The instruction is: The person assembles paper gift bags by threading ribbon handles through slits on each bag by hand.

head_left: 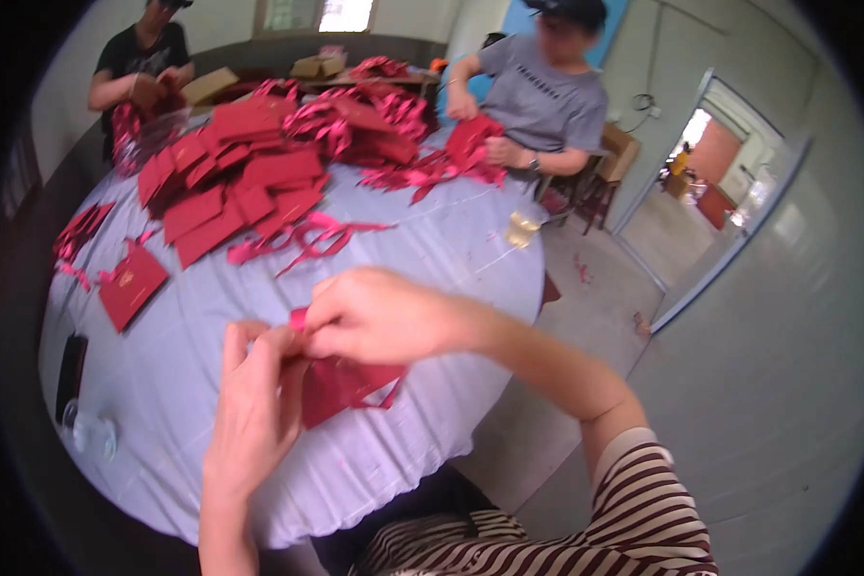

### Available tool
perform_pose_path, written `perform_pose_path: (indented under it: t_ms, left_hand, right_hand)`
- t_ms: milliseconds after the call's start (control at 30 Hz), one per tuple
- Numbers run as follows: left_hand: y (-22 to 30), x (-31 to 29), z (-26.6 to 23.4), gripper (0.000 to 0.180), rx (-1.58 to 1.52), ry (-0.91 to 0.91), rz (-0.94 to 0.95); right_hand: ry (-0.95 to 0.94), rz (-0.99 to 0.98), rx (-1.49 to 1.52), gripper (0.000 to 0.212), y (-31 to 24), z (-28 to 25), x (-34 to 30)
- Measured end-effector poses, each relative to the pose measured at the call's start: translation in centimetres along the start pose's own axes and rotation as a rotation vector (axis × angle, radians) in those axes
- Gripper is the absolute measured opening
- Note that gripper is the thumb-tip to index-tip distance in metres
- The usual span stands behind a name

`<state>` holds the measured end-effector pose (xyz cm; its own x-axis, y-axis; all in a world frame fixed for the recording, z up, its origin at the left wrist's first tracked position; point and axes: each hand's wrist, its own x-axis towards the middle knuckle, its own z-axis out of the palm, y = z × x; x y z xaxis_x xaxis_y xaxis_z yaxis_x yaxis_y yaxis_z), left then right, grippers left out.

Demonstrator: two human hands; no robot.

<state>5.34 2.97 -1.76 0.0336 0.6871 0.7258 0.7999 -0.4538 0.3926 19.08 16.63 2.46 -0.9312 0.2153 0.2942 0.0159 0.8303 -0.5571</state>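
In front of me on the white-covered round table lies a flat red paper piece [341,389] that looks like a small gift bag, with a loop of ribbon at its right side. My left hand [252,408] is closed at its upper left corner, thumb and fingers pinching. My right hand [379,312] reaches across from the right and pinches at the same spot. A short bit of pinkish-red ribbon [299,318] shows between the two hands. The fingertips overlap, so the exact grip of each is partly hidden.
A large heap of red paper pieces [202,216] and ribbons [307,240] covers the far side. One red piece [132,288] lies at left, above a black phone-like object [71,370] and clear cup [91,429]. Another cup [521,228] stands right. Two people work across the table.
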Motion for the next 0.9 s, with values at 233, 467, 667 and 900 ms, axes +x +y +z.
perform_pose_path:
  t_ms: [233, 467, 667, 900]
  left_hand:
    - [-0.9, 0.0, 0.3, 0.034, -0.078, 0.007, 0.049]
    - [-0.7, -0.1, 0.1, 0.034, -0.067, 0.005, 0.067]
    - [-0.5, 0.3, -0.1, 0.032, -0.024, -0.017, 0.106]
    - [-0.8, 0.4, 0.0, 0.026, -0.024, -0.015, 0.048]
  right_hand:
    - [-0.274, 0.266, 0.123, 0.018, -0.7, -2.1, 1.8]
    - [-0.311, 0.349, 0.144, 0.018, -0.8, -1.9, 2.2]
    - [-0.159, 0.409, 0.302, 0.012, -0.4, -0.9, 1.6]
    - [-0.13, 0.438, 0.399, 0.011, 0.0, -0.7, 1.8]
